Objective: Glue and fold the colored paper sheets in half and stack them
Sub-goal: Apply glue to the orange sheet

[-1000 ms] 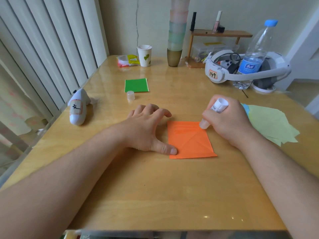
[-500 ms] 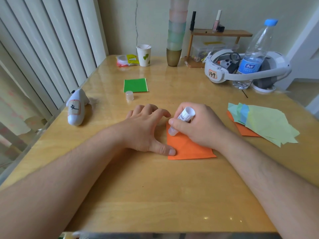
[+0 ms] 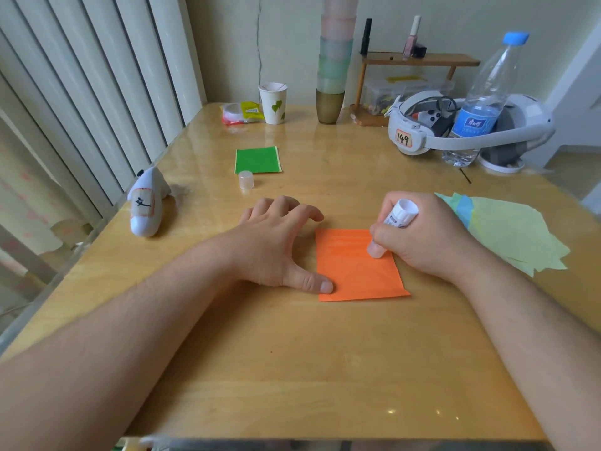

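Both forearms are bare to the frame's edge, with no sleeves in view, and the left hand [image 3: 279, 245] and right hand [image 3: 422, 242] are bare too

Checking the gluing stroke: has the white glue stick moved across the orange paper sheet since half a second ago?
Yes. The white glue stick, gripped by the right hand, has swept from the orange paper sheet's left edge to its right side.

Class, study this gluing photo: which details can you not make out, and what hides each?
- Head view: the loose paper pile is partly covered by the right hand; sheet count unclear.
- Orange sheet: its right edge lies under that hand.
- Glue stick: label print too small.
- Folded green paper: layers inside unseen.
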